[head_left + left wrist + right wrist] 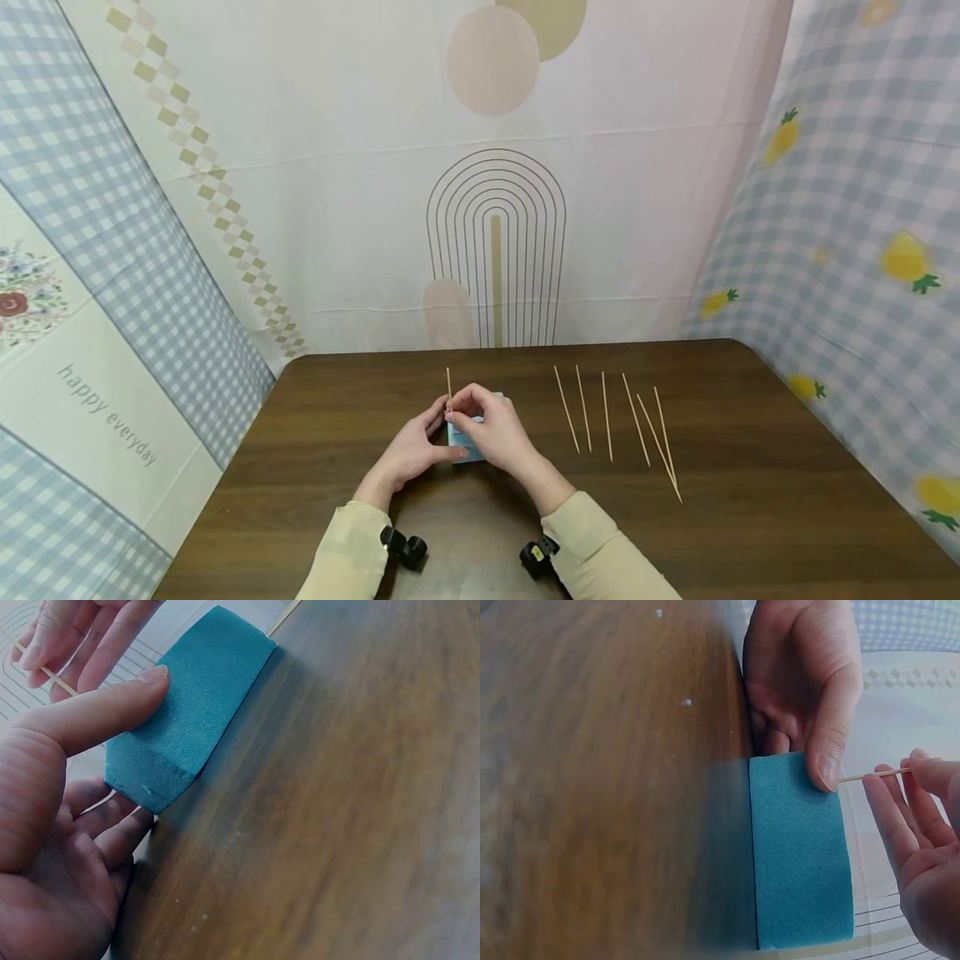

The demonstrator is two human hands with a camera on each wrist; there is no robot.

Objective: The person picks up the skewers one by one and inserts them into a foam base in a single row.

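A blue foam block (470, 452) stands on the table between both hands. My left hand (408, 452) holds its left end, with the thumb on the near face and the other fingers around behind. My right hand (497, 427) is over the block and pinches a thin wooden stick (448, 385) between thumb and fingers. This stick points upward at the block's left end. In the right wrist view, the stick (853, 778) meets the block's top edge beside the left thumb (827, 761); whether its tip is inside the foam is hidden.
Several more thin wooden sticks (606, 417) lie spread on the brown table (315, 467) to the right of the hands. The two rightmost meet at their near ends. A printed cloth (360, 233) hangs behind the table, with checked cloths at both sides.
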